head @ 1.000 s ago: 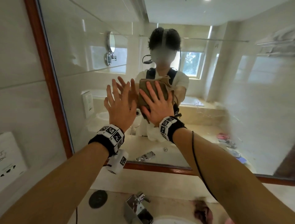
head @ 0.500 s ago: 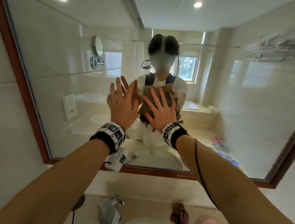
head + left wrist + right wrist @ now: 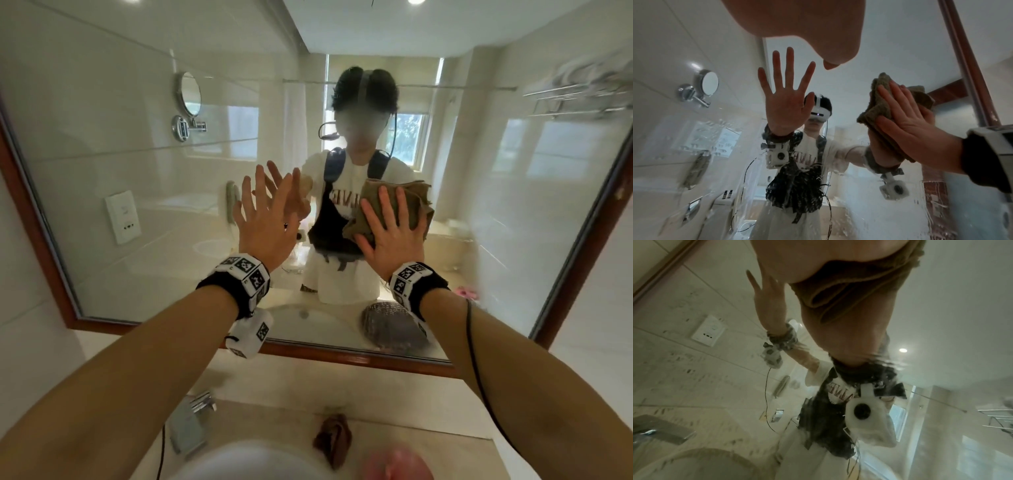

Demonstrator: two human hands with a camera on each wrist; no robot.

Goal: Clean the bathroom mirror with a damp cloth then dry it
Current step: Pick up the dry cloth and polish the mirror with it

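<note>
The wood-framed bathroom mirror [image 3: 120, 154] fills the wall ahead. My right hand [image 3: 390, 236] presses a folded brown cloth [image 3: 418, 202] flat on the glass right of centre, fingers straight and spread. The left wrist view shows that right hand [image 3: 910, 123] on the cloth [image 3: 877, 104] from the side. In the right wrist view the cloth [image 3: 849, 293] bunches under my palm. My left hand [image 3: 267, 219] is held up at the glass left of centre, fingers spread and holding nothing. I cannot tell if its fingertips touch. Water drops and streaks cover the lower glass [image 3: 859, 211].
The mirror's lower frame [image 3: 342, 354] meets a beige countertop [image 3: 274, 380]. Below are a chrome faucet [image 3: 191, 421] and the white basin [image 3: 246, 459]. A dark crumpled cloth [image 3: 334, 438] and a pink object [image 3: 394, 462] lie on the counter near the basin.
My right hand has slid the cloth to the right across the glass, away from the left hand. The left hand has stayed about where it was.
</note>
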